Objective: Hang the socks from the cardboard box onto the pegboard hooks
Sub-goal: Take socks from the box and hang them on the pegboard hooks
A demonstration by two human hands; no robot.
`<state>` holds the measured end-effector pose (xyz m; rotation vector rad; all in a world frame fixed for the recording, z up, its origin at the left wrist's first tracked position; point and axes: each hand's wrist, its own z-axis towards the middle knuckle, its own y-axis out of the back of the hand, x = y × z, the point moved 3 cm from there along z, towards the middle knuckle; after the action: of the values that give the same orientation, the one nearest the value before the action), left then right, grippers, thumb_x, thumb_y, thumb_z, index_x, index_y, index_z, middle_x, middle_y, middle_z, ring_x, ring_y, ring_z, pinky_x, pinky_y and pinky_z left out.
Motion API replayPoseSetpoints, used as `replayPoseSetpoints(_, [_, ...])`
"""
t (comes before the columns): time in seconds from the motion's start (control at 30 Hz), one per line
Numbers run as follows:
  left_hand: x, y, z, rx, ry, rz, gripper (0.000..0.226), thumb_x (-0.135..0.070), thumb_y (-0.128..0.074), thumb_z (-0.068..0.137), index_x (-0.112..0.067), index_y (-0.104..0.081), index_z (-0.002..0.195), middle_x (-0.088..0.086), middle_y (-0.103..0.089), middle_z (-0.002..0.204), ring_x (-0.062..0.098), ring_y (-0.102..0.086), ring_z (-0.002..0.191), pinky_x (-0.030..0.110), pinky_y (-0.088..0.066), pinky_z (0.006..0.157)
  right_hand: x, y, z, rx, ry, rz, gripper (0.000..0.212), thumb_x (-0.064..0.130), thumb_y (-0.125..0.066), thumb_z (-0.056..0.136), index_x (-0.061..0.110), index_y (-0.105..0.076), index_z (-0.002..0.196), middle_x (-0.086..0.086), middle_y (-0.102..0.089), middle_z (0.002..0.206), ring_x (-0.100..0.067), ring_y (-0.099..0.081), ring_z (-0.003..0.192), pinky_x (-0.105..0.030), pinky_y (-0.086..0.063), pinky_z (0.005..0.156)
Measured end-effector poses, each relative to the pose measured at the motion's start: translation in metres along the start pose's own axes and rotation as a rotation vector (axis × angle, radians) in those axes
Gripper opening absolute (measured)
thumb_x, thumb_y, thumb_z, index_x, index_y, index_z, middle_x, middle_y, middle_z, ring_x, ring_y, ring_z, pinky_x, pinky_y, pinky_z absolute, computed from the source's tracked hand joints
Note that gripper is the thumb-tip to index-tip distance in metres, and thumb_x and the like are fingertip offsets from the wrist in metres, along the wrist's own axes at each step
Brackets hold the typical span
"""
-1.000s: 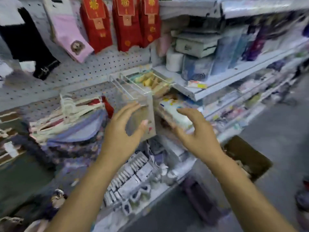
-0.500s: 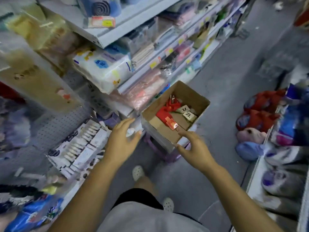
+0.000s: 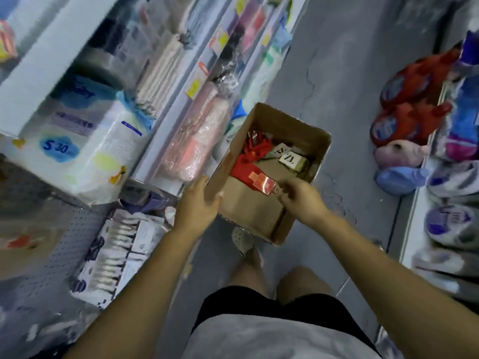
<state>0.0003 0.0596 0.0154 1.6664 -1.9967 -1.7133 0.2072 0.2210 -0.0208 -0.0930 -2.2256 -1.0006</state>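
Note:
An open cardboard box (image 3: 305, 130) stands on the floor beside the shelves. Inside lie red socks (image 3: 243, 168) with a shiny red card label (image 3: 261, 183), more red items at the back, and packs with white "7/" labels (image 3: 289, 158). My right hand (image 3: 302, 200) is inside the box and pinches the near corner of the red label. My left hand (image 3: 198, 209) rests with relaxed fingers against the box's left wall. A grey pegboard (image 3: 54, 237) shows at the lower left; its hooks are hidden or blurred.
Shelves (image 3: 166, 104) full of wrapped goods run along the left. A diaper pack (image 3: 75, 149) juts out at the left. Slippers and plush shoes (image 3: 404, 123) line the right side. Grey floor (image 3: 350, 73) lies between. My legs and a white shoe (image 3: 242, 240) are below the box.
My view swung from the pegboard with hanging socks down to the box on the floor. Both hands dropped to the box; the right one took hold of the red sock label.

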Motion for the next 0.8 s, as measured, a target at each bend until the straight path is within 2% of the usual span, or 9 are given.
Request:
replayPoseSetpoints(0.1, [0.005,-0.013,0.041,0.025,0.041,-0.012,0.06,-0.037,-0.062,0.099,-0.005,-0.046,0.147,0.017,-0.051,0.149,0.034,-0.048,0.137,0.042,-0.039,0.112,-0.008,-0.02,0.05,0.052,-0.049,0.049,0.03,0.022,-0.067,0.092,0.012,-0.066,0.121,-0.008,-0.072,0.113,-0.026,-0.068,0.102,-0.04,-0.055,0.089])
replayPoseSetpoints(0.2, [0.022,-0.035,0.07,0.062,0.159,-0.095,0.056,-0.043,-0.055,0.102,-0.012,-0.048,0.148,0.014,-0.053,0.149,0.03,-0.049,0.138,0.04,-0.041,0.113,-0.025,-0.041,0.094,0.082,-0.175,0.065,0.036,0.025,-0.071,0.091,0.008,-0.064,0.122,-0.01,-0.07,0.113,-0.027,-0.067,0.104,-0.036,-0.054,0.087])
replayPoseSetpoints(0.27, [0.034,-0.048,0.08,0.034,0.217,-0.181,0.046,-0.043,-0.052,0.103,-0.012,-0.06,0.137,0.013,-0.066,0.131,0.027,-0.06,0.123,0.032,-0.049,0.1,-0.037,-0.06,0.119,0.119,-0.261,0.087,0.041,0.026,-0.071,0.091,0.007,-0.06,0.126,-0.012,-0.068,0.118,-0.028,-0.066,0.106,-0.033,-0.051,0.087])
replayPoseSetpoints(0.33, [0.042,-0.057,0.082,-0.028,0.267,-0.245,0.037,-0.038,-0.051,0.105,-0.005,-0.068,0.113,0.01,-0.071,0.097,0.02,-0.064,0.094,0.018,-0.045,0.074,-0.049,-0.078,0.141,0.138,-0.333,0.113,0.041,0.025,-0.072,0.091,0.01,-0.059,0.126,-0.011,-0.066,0.123,-0.028,-0.063,0.112,-0.032,-0.048,0.092])
replayPoseSetpoints(0.43, [0.046,-0.065,0.081,-0.145,0.302,-0.263,0.037,-0.032,-0.049,0.106,-0.006,-0.061,0.082,0.001,-0.048,0.062,0.001,-0.043,0.062,0.019,-0.031,0.057,-0.07,-0.101,0.165,0.103,-0.44,0.146,0.044,0.026,-0.077,0.084,0.011,-0.062,0.124,-0.009,-0.067,0.122,-0.027,-0.062,0.115,-0.031,-0.048,0.095])
replayPoseSetpoints(0.53, [0.048,-0.071,0.083,-0.207,0.34,-0.207,0.037,-0.035,-0.048,0.107,-0.004,-0.066,0.094,0.007,-0.051,0.07,0.0,-0.045,0.063,0.017,-0.032,0.058,-0.092,-0.117,0.183,0.07,-0.453,0.024,0.052,0.035,-0.082,0.076,0.011,-0.064,0.118,-0.015,-0.065,0.122,-0.034,-0.059,0.116,-0.038,-0.049,0.1])
replayPoseSetpoints(0.63, [0.05,-0.076,0.083,-0.255,0.366,-0.211,0.035,-0.037,-0.047,0.107,-0.013,-0.071,0.113,0.004,-0.073,0.098,0.016,-0.062,0.091,0.027,-0.042,0.074,-0.108,-0.13,0.195,0.089,-0.514,-0.019,0.063,0.041,-0.087,0.067,0.013,-0.062,0.119,-0.013,-0.063,0.125,-0.033,-0.059,0.116,-0.042,-0.049,0.103])
replayPoseSetpoints(0.7, [0.049,-0.077,0.082,-0.285,0.369,-0.201,0.035,-0.037,-0.047,0.107,-0.015,-0.071,0.12,0.003,-0.074,0.112,0.016,-0.064,0.102,0.026,-0.043,0.081,-0.108,-0.132,0.198,0.072,-0.559,0.027,0.073,0.038,-0.09,0.064,0.01,-0.058,0.124,-0.013,-0.058,0.13,-0.033,-0.059,0.117,-0.043,-0.048,0.104])
replayPoseSetpoints(0.8, [0.047,-0.078,0.083,-0.319,0.349,-0.191,0.035,-0.035,-0.048,0.107,-0.012,-0.071,0.119,0.004,-0.074,0.111,0.016,-0.064,0.102,0.022,-0.039,0.079,-0.104,-0.131,0.198,0.055,-0.656,0.108,0.072,0.027,-0.089,0.07,0.009,-0.051,0.128,-0.013,-0.047,0.138,-0.034,-0.055,0.12,-0.043,-0.046,0.106])
